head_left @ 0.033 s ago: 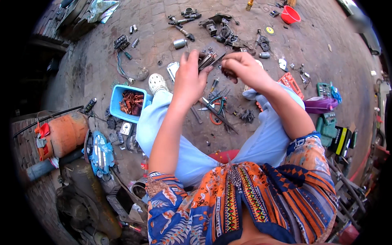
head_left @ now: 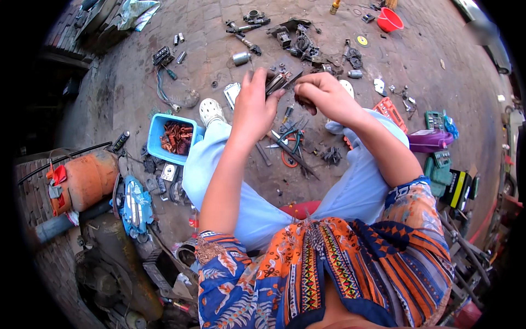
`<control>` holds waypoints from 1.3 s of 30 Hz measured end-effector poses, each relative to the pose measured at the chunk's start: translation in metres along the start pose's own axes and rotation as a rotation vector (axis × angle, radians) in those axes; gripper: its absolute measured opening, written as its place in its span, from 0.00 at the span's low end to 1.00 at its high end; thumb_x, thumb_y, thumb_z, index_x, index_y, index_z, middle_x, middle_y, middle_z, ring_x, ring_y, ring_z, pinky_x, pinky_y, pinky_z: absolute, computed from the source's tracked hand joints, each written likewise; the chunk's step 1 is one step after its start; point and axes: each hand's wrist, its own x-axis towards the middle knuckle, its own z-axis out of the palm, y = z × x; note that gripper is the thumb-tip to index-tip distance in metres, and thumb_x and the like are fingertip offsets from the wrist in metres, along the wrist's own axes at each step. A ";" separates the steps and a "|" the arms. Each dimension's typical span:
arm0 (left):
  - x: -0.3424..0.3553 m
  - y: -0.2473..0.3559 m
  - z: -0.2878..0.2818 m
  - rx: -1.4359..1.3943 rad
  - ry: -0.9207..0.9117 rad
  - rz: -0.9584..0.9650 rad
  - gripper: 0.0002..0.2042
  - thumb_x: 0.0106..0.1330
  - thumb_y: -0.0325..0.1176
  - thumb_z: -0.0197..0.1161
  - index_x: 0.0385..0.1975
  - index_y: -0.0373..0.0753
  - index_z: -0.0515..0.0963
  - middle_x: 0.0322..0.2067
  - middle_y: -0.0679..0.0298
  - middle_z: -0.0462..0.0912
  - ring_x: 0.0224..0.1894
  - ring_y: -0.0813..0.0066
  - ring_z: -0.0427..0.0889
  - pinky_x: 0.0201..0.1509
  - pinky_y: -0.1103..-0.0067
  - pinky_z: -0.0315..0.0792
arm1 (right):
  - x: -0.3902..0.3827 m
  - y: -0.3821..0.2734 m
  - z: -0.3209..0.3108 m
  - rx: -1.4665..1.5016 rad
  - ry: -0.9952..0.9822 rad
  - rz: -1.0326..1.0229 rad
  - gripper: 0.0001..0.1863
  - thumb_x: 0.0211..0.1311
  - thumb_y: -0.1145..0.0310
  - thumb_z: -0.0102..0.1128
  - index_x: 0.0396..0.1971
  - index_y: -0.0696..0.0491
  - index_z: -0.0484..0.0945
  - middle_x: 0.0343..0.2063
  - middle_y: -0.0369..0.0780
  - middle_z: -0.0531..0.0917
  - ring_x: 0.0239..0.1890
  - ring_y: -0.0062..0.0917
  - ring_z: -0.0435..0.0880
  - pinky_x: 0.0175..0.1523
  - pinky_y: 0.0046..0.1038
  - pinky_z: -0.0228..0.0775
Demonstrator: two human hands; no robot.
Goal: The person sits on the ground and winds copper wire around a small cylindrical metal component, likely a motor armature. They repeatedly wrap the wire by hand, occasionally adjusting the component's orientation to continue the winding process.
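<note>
My left hand (head_left: 253,101) is closed round a dark metal motor part (head_left: 277,82) with flat plates and copper-coloured bits at its upper end. A thin dark blade-like edge (head_left: 294,80) sticks out from it toward the right. Just right of it, my right hand (head_left: 331,97) is closed, fingers curled over a reddish-brown tangle of copper wire (head_left: 304,103). Its fingertips are mostly hidden. On the ground below both hands lie pliers with orange-and-teal handles (head_left: 296,140), a screwdriver (head_left: 287,114) and a dark metal bar (head_left: 301,162).
Beside my left knee stands a blue tub (head_left: 155,134) holding copper windings (head_left: 176,138). Greasy engine parts (head_left: 304,44) and a metal cylinder (head_left: 241,58) lie ahead. To the right are an orange tool case (head_left: 390,114), a purple jug (head_left: 430,141) and a red bucket (head_left: 389,20).
My right hand has shifted slightly left and down, its fingers curled more tightly. My left hand and the motor part have barely moved.
</note>
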 end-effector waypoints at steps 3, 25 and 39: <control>-0.007 -0.014 0.005 0.018 0.011 -0.051 0.14 0.56 0.27 0.62 0.42 0.34 0.70 0.34 0.51 0.76 0.30 0.52 0.76 0.35 0.68 0.71 | -0.001 -0.001 0.009 -0.093 -0.044 -0.013 0.15 0.60 0.65 0.48 0.23 0.63 0.73 0.15 0.34 0.73 0.17 0.15 0.71 0.24 0.21 0.64; 0.018 0.001 0.002 -1.481 -0.056 -0.515 0.15 0.70 0.34 0.45 0.48 0.29 0.66 0.49 0.52 0.73 0.44 0.62 0.77 0.50 0.66 0.73 | -0.001 -0.009 -0.037 1.355 0.039 0.064 0.15 0.57 0.58 0.51 0.18 0.52 0.67 0.12 0.28 0.62 0.18 0.17 0.64 0.45 0.27 0.66; 0.022 0.013 0.027 -1.676 -0.116 -0.527 0.12 0.70 0.35 0.48 0.39 0.30 0.69 0.39 0.54 0.75 0.42 0.61 0.77 0.49 0.65 0.74 | 0.018 -0.018 -0.035 1.352 0.290 -0.316 0.14 0.64 0.61 0.41 0.24 0.56 0.65 0.18 0.35 0.67 0.29 0.23 0.70 0.58 0.33 0.60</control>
